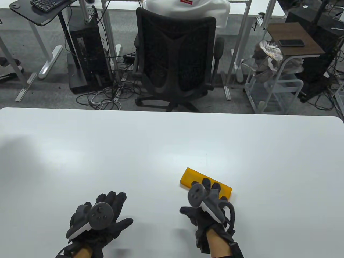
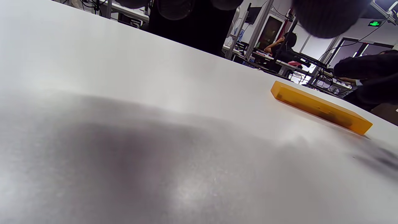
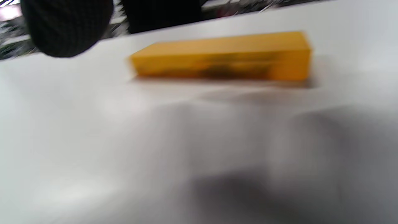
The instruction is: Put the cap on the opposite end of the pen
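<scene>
Box (image 1: 195, 178), translucent amber plastic, long and flat, on glossy white table (image 1: 172, 139).

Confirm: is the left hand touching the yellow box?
No: in the table view the left hand lies flat on the white table, well apart from the yellow box, which sits by the right hand.

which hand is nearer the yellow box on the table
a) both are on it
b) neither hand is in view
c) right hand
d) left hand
c: in the table view the right hand is right next to the yellow box, its fingers partly hiding the box's near edge, while the left hand lies spread on the table well off to the left.
</scene>
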